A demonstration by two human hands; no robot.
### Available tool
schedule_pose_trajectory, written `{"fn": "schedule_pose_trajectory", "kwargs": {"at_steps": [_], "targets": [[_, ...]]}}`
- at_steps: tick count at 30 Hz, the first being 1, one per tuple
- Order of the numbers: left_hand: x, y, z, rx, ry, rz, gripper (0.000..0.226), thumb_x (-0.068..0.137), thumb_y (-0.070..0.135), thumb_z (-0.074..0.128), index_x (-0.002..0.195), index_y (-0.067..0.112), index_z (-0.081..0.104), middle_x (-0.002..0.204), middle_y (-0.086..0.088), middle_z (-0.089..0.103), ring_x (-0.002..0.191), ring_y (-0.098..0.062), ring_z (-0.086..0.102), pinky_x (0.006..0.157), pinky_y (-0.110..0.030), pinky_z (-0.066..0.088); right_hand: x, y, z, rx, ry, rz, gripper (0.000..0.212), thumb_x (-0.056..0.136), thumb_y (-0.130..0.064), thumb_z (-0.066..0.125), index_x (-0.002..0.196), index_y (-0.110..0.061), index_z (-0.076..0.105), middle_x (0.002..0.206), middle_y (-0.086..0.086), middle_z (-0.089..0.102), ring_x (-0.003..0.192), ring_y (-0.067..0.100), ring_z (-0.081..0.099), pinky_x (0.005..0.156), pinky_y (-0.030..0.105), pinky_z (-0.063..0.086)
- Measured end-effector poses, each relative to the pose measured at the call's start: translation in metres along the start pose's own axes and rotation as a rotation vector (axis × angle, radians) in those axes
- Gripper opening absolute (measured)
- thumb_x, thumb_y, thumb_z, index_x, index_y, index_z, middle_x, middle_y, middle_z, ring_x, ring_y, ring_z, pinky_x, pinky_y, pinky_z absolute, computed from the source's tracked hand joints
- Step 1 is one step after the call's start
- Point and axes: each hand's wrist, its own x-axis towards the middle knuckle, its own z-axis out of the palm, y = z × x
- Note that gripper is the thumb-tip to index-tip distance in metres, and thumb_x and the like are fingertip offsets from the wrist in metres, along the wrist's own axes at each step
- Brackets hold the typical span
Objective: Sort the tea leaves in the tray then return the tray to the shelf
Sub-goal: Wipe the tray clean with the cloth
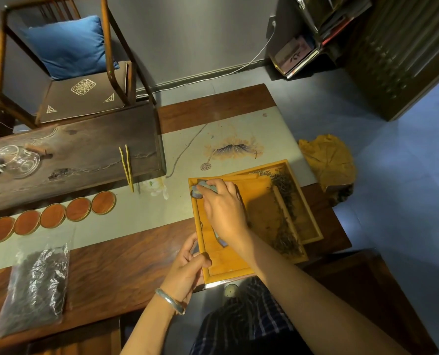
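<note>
Right of centre, a square bamboo tray [259,201] holds wiry dark tea leaves [286,190] along its right side. Right hand [223,208] pinches a pale cloth [200,189]; left hand [187,267] grips the tray's near corner.

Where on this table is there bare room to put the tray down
Bare runner lies between the coasters and the tray, and more beyond the tray up to the dark slab. Bare wood lies between the tea bag and the left hand. The right end is crowded: the tray fills it, with the right hand over it.
</note>
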Motion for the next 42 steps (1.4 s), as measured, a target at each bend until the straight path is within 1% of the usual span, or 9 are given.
{"fn": "schedule_pose_trajectory", "kwargs": {"at_steps": [7,10,12,18,22,27,30,37,42], "targets": [[0.0,-0.002,-0.008,0.059,0.013,0.025,0.059,0.081,-0.021,0.043,0.13,0.012,0.047,0.114,-0.016,0.065,0.097,-0.028,0.064,0.079,-0.034,0.055,-0.003,0.049,-0.013,-0.035,0.045,0.109,0.036,0.093,-0.002,0.044,0.119,-0.014,0.067,0.117,0.013,0.061,0.101,0.029,0.05,0.082,0.036,0.042],[0.003,0.0,-0.008,0.062,0.023,0.015,0.061,0.081,-0.024,0.038,0.129,0.011,0.048,0.108,-0.015,0.066,0.081,-0.017,0.068,0.066,-0.024,0.054,0.002,0.042,-0.025,0.079,0.127,0.095,0.031,0.088,0.002,0.054,0.111,-0.011,0.071,0.105,0.016,0.065,0.091,0.032,0.055,0.076,0.04,0.045],[0.004,0.002,-0.006,0.07,0.019,0.016,0.062,0.08,-0.024,0.039,0.13,0.012,0.048,0.1,-0.009,0.07,0.081,-0.017,0.067,0.068,-0.024,0.054,0.002,0.026,-0.027,0.178,0.175,0.009,0.028,0.083,0.002,0.063,0.106,-0.01,0.073,0.1,0.016,0.066,0.087,0.032,0.057,0.072,0.039,0.049],[0.006,0.004,0.001,-0.002,0.003,0.018,0.064,0.064,0.0,0.06,0.122,0.025,0.058,0.08,-0.016,0.052,0.074,-0.033,0.043,0.071,-0.044,0.042,0.0,-0.011,-0.012,0.32,0.115,0.003,0.023,0.084,-0.009,0.067,0.106,-0.015,0.074,0.102,0.01,0.063,0.095,0.027,0.052,0.078,0.03,0.044],[0.003,0.003,0.002,-0.049,-0.009,0.039,0.064,0.066,-0.004,0.056,0.126,0.019,0.054,0.077,-0.01,0.065,0.064,-0.022,0.062,0.06,-0.031,0.055,-0.003,-0.007,-0.005,0.304,0.146,0.049,0.021,0.082,-0.007,0.069,0.102,-0.013,0.075,0.098,0.012,0.064,0.09,0.03,0.053,0.074,0.036,0.047],[0.0,0.004,-0.004,-0.021,0.022,0.07,0.06,0.07,-0.005,0.053,0.125,0.019,0.053,0.107,-0.006,0.071,0.095,-0.024,0.067,0.075,-0.03,0.055,0.001,0.031,-0.013,0.174,0.095,0.133,0.019,0.085,-0.008,0.065,0.102,-0.008,0.074,0.101,0.014,0.063,0.093,0.031,0.052,0.077,0.038,0.043],[0.002,0.007,-0.009,0.019,0.041,0.075,0.056,0.08,-0.015,0.047,0.123,0.02,0.053,0.11,-0.002,0.07,0.099,-0.02,0.066,0.075,-0.026,0.054,0.007,0.05,-0.024,0.18,0.09,0.197,0.016,0.085,-0.004,0.06,0.095,-0.001,0.073,0.098,0.017,0.061,0.093,0.032,0.051,0.08,0.041,0.042],[0.009,0.014,-0.005,-0.017,0.015,0.063,0.059,0.081,-0.022,0.04,0.115,0.021,0.061,0.1,-0.017,0.065,0.084,-0.029,0.062,0.074,-0.036,0.057,0.001,0.012,-0.021,0.25,0.078,-0.089,0.022,0.084,-0.009,0.066,0.104,-0.014,0.073,0.098,0.009,0.062,0.091,0.025,0.052,0.073,0.028,0.043],[0.008,0.014,-0.002,-0.014,0.016,0.078,0.054,0.081,-0.022,0.039,0.121,0.011,0.055,0.088,-0.011,0.067,0.071,-0.019,0.065,0.066,-0.03,0.057,-0.015,0.018,-0.009,0.223,0.054,-0.078,0.023,0.082,-0.007,0.065,0.102,-0.015,0.074,0.099,0.01,0.062,0.088,0.027,0.052,0.07,0.037,0.049]]}}
